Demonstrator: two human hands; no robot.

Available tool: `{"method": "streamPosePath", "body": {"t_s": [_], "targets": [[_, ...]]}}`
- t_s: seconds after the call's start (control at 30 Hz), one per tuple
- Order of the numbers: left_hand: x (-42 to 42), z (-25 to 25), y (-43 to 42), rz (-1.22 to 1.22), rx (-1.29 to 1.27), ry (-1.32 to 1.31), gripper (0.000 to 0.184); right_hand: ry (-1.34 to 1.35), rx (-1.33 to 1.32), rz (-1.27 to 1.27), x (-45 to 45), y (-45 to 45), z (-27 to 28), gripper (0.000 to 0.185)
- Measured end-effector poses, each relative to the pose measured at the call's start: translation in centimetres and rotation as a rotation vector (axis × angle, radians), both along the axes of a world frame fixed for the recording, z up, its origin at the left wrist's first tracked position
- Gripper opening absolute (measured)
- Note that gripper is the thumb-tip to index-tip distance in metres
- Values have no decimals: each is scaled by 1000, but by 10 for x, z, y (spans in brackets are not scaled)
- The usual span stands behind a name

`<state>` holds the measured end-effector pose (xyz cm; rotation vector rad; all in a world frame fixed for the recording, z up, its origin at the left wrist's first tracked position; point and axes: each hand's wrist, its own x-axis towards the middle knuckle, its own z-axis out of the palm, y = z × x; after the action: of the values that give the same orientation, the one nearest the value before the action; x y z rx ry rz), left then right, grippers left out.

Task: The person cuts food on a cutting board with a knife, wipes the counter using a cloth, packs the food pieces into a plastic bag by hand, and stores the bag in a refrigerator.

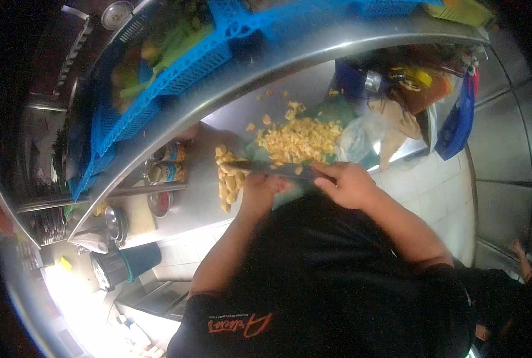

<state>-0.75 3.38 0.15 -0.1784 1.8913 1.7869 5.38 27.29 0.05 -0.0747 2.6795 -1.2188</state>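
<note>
My right hand [348,185] is closed round the handle end of a knife [278,170], whose dark blade lies crosswise and points left. Just below the blade, my left hand [262,192] has its fingers bent together near the knife; whatever they hold, if anything, is hidden. A heap of cut pale yellow pieces [302,138] spreads over a green board [337,110] beyond the blade. At the left, larger whole yellow pieces [230,185] lie in a pile on the steel counter [203,206].
Blue plastic baskets [182,70] with vegetables stand on the steel shelf [266,56] above. Clear plastic bags [367,134] lie right of the heap. Cans [169,172] and a bowl [160,203] are at the left. Part of another person [498,292] shows at the lower right.
</note>
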Motion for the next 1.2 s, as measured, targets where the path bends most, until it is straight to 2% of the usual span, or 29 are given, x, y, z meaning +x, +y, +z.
{"method": "streamPosePath", "body": {"t_s": [0.03,0.17,0.23,0.33,0.37,0.47,0.57,0.67,0.77,0.87,0.97,1.03,1.07,1.2], "targets": [[1,-6,-4,33,28,-61,26,-29,-13,-22,1,5,-14,42],[-1,-14,-15,-4,19,31,33,-97,-173,-172,10,21,-40,40],[-2,-11,-13,-90,-61,150,34,-77,-178,-105,13,8,-20,41],[-6,-5,-11,-211,-222,137,36,10,-119,-62,7,-7,7,41],[-5,-4,-10,-194,-176,147,36,43,-94,-52,7,-10,10,41],[-3,-6,-13,-121,-45,129,35,-259,5,-75,-8,7,-8,39],[-5,-15,-21,8,87,56,35,-89,-174,-161,8,18,-39,41],[0,-12,-12,83,176,7,29,1,-271,-131,14,4,-24,41],[-2,-13,-13,48,183,4,20,73,-181,-17,12,-9,11,42],[-1,-8,-13,64,299,-44,16,152,-66,-13,9,-14,5,42],[0,-10,-16,185,523,-188,15,147,-35,-42,8,-8,-16,42],[-2,-13,-19,206,697,-297,15,-28,-90,-105,10,0,-16,42],[-2,-14,-22,192,716,-311,16,-117,-118,-134,12,3,-17,42],[-3,-8,-27,169,730,-361,19,-57,-243,-158,17,1,-22,45]]}}
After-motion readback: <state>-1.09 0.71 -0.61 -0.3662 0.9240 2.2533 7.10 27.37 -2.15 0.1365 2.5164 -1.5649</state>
